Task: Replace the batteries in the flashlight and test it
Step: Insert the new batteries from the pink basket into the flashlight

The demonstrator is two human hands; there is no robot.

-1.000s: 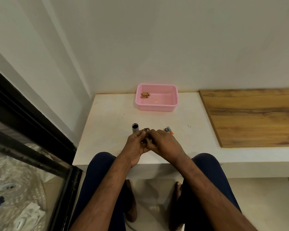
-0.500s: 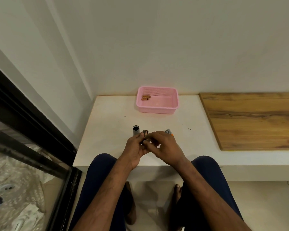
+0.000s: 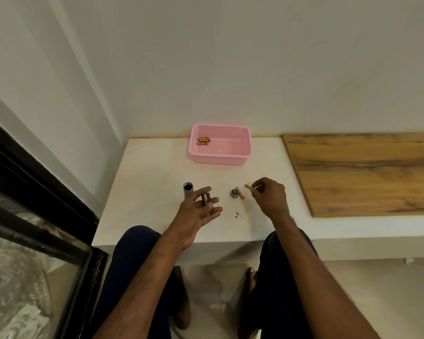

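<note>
The fingers [image 3: 215, 200] of the left hand [image 3: 196, 216] lay loosely curled, palm up, cradling a dark battery holder [image 3: 209, 205] against the thumb, with one copper-and-black cell [image 3: 205, 199] showing in it. The right hand [image 3: 269, 198] was held apart from the left, above the white ledge [image 3: 145, 192], its thumb and forefinger closed in a narrow pinch on a loose battery [image 3: 248, 186] whose tan end stuck out to the left; the other fingers were folded under the palm. The flashlight tube [image 3: 188, 190] stood upright on the ledge with its open end up, just behind the left thumb - whether the two touched could not be told. Between the hands lay a dark round cap [image 3: 234, 192], and close against its right side a small orange-tipped piece [image 3: 241, 196], too small to make out further. A few dark specks [image 3: 238, 215] were scattered on the ledge nearer the person. At the back, against the wall, sat a pink basket [image 3: 220, 160] holding spare batteries [image 3: 203, 141] in its rear left corner. A wooden board [image 3: 365, 172] covered the ledge to the right, well apart from both hands. Knees in dark blue trousers [image 3: 132, 253] showed below the ledge's front edge, and a black window frame [image 3: 34, 179] ran along the left.
</note>
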